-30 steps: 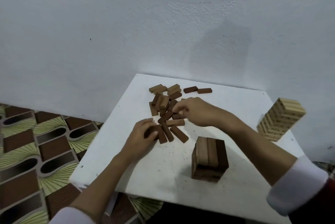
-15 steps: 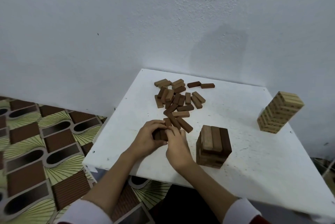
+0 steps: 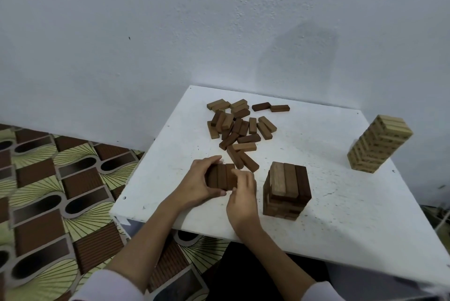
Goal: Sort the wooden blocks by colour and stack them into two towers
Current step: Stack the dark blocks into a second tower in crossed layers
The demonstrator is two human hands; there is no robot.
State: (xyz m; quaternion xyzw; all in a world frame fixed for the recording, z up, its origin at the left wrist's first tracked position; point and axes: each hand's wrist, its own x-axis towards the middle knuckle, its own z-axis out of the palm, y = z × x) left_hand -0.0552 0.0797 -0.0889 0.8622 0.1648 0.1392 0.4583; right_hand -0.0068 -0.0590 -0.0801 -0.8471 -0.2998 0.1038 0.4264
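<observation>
Both my hands squeeze a row of dark blocks at lower centre of the frame.

My left hand curls round the left side of the three dark brown blocks, lying side by side on the white counter; my right hand pinches their right edge. Just right stands the short dark tower. Above lies the loose pile, mixed brown shades. The pale tower leans at far right.
</observation>
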